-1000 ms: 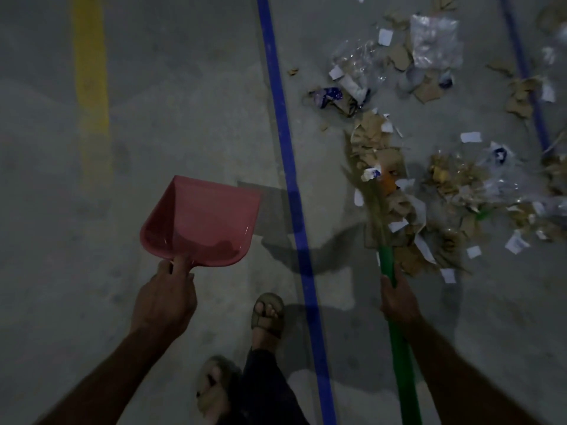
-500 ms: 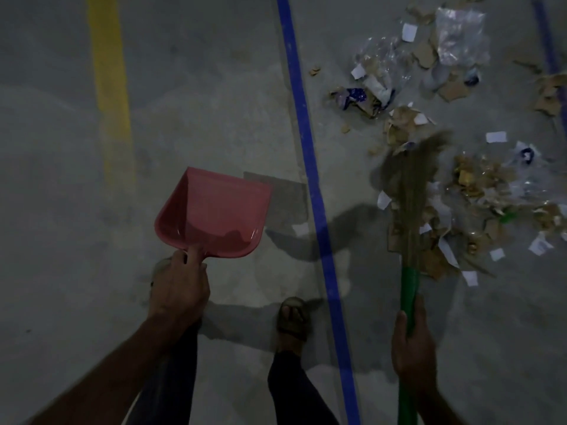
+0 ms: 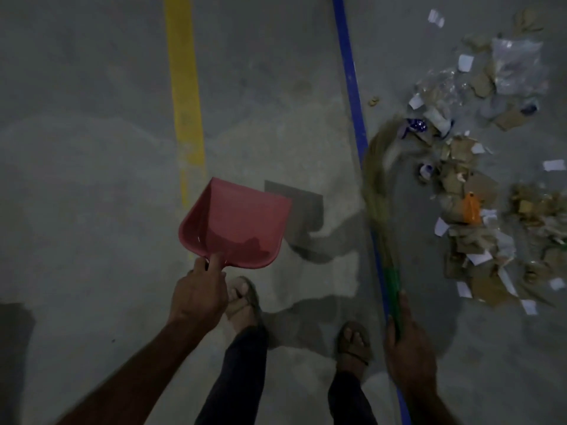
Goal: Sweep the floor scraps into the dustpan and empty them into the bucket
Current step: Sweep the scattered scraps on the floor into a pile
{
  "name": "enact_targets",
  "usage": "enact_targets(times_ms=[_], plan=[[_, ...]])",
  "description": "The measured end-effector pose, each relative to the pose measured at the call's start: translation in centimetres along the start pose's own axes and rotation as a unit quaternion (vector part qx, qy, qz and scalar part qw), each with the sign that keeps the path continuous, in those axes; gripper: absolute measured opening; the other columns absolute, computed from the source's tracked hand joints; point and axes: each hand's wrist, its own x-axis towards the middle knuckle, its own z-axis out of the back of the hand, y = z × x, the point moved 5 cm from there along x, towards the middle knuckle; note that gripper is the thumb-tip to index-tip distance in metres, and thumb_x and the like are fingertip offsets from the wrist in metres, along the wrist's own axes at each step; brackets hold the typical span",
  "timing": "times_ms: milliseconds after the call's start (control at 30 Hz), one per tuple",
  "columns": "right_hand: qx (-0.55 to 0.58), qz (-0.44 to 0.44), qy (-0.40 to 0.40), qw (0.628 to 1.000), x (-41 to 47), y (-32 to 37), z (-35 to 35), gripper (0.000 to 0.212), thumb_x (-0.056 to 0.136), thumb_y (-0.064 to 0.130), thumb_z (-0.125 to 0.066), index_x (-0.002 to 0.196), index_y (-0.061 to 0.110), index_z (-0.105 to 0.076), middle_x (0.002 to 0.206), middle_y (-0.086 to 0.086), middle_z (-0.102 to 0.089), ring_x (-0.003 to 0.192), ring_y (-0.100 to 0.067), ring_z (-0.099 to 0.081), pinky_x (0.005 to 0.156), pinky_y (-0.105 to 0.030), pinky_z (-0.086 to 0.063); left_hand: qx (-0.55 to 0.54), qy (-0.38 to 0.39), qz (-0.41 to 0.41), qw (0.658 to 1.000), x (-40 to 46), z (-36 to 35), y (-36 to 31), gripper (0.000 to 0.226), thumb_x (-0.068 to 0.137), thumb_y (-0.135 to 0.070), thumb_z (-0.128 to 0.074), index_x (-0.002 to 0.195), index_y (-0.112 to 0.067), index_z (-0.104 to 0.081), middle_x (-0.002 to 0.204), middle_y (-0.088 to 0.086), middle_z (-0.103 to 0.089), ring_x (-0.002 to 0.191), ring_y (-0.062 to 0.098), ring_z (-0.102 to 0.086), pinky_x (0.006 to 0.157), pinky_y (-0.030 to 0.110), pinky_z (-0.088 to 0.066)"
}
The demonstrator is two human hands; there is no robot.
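Scraps (image 3: 478, 191) of cardboard, white paper and clear plastic lie scattered over the floor (image 3: 92, 148) to the right of a blue line (image 3: 352, 87), well apart from the dustpan (image 3: 236, 222). The red dustpan appears empty and, judging by its shadow, is carried above the floor, between a yellow line (image 3: 185, 87) and the blue one. The left hand (image 3: 199, 294) is wrapped round its handle, one finger laid along the back rim. The right hand (image 3: 409, 360) is closed round the green handle of the broom (image 3: 379, 185), whose pale bristles are blurred and reach the near edge of the scrap pile. An orange piece (image 3: 471, 207) sits among the cardboard.

Progress, as judged: early. Gathering is in hand; nothing is in the pan, and the whole pile remains to be swept up and emptied. No bucket is in view.

Surface and room: bare grey concrete, patchy and smooth, with painted lane lines. Lighting is dim, with soft shadows beneath the pan and the person's sandalled feet (image 3: 352, 342).
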Motion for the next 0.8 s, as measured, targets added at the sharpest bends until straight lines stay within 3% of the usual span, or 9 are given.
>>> enact_targets(times_ms=[100,200,267,333,400,500,600,733,800], plan=[[0.042,0.024,0.063,0.997,0.2,5.5,-0.1,0.072,0.101,0.035,-0.044,0.149,0.060,0.004,0.098,-0.012,-0.063,0.078,-0.029,-0.062,0.067,-0.040,-0.053,0.000,-0.002,-0.011,1.000,0.4,1.8,3.0,0.030,0.090,-0.020,-0.059,0.118,-0.020,-0.049,0.090,0.008,-0.051,0.063,0.037,-0.059,0.052,0.035,-0.038],[0.044,0.086,0.129,0.987,1.6,11.1,-0.7,0.073,0.103,0.035,-0.043,0.141,0.070,0.009,0.091,0.002,-0.055,0.071,-0.013,-0.058,0.064,-0.040,-0.055,0.004,-0.007,-0.022,1.000,1.1,3.2,5.1,0.030,0.089,-0.020,-0.057,0.118,-0.021,-0.051,0.088,0.006,-0.050,0.060,0.036,-0.058,0.051,0.033,-0.038],[0.024,0.125,0.173,0.977,2.7,14.6,-1.8,0.070,0.103,0.036,-0.040,0.140,0.070,0.010,0.092,0.003,-0.052,0.071,-0.011,-0.057,0.067,-0.037,-0.057,0.005,-0.010,-0.009,1.000,1.6,3.8,6.2,0.030,0.089,-0.016,-0.061,0.117,-0.021,-0.053,0.088,0.007,-0.050,0.061,0.035,-0.058,0.051,0.033,-0.039],[0.003,0.135,0.214,0.967,4.5,17.5,-3.5,0.060,0.104,0.038,-0.036,0.145,0.064,0.000,0.097,0.000,-0.051,0.076,-0.016,-0.058,0.073,-0.039,-0.056,0.004,-0.007,0.006,1.000,3.0,4.0,6.7,0.029,0.090,-0.016,-0.061,0.118,-0.021,-0.053,0.089,0.007,-0.050,0.063,0.036,-0.058,0.052,0.036,-0.044],[-0.021,0.152,0.243,0.958,6.7,20.4,-5.0,0.056,0.102,0.036,-0.037,0.145,0.060,-0.010,0.115,-0.008,-0.055,0.089,-0.027,-0.062,0.079,-0.043,-0.055,-0.002,-0.010,0.012,1.000,4.1,4.1,6.5,0.029,0.091,-0.017,-0.059,0.119,-0.021,-0.053,0.090,0.008,-0.050,0.065,0.037,-0.058,0.054,0.039,-0.047],[-0.069,0.188,0.265,0.943,10.2,23.5,-7.1,0.072,0.097,0.029,-0.041,0.149,0.058,-0.001,0.136,-0.025,-0.050,0.108,-0.043,-0.059,0.082,-0.050,-0.049,-0.006,-0.014,0.005,1.000,6.7,4.3,5.4,0.030,0.092,-0.018,-0.058,0.122,-0.020,-0.053,0.092,0.009,-0.051,0.066,0.038,-0.058,0.055,0.042,-0.049],[-0.068,0.161,0.261,0.949,13.8,25.1,-6.7,0.071,0.098,0.027,-0.045,0.155,0.048,-0.007,0.138,-0.033,-0.047,0.115,-0.048,-0.056,0.089,-0.049,-0.047,-0.008,-0.017,-0.011,1.000,9.8,4.8,3.3,0.031,0.092,-0.018,-0.059,0.123,-0.020,-0.053,0.094,0.008,-0.051,0.067,0.037,-0.058,0.054,0.041,-0.049],[0.025,0.078,0.233,0.969,20.1,24.7,-5.9,0.066,0.099,0.028,-0.041,0.155,0.047,-0.013,0.123,-0.023,-0.058,0.109,-0.041,-0.059,0.095,-0.047,-0.046,0.000,-0.015,-0.034,0.999,14.8,5.0,-0.9,0.033,0.091,-0.018,-0.059,0.123,-0.019,-0.053,0.093,0.008,-0.051,0.066,0.036,-0.059,0.053,0.039,-0.047],[0.057,0.039,0.214,0.974,22.6,24.0,-5.0,0.065,0.100,0.028,-0.041,0.156,0.047,-0.012,0.111,-0.018,-0.062,0.100,-0.036,-0.062,0.085,-0.043,-0.050,0.019,-0.015,-0.049,0.999,16.8,5.3,-2.9,0.032,0.091,-0.018,-0.059,0.121,-0.018,-0.053,0.094,0.010,-0.051,0.068,0.039,-0.059,0.054,0.041,-0.047]])
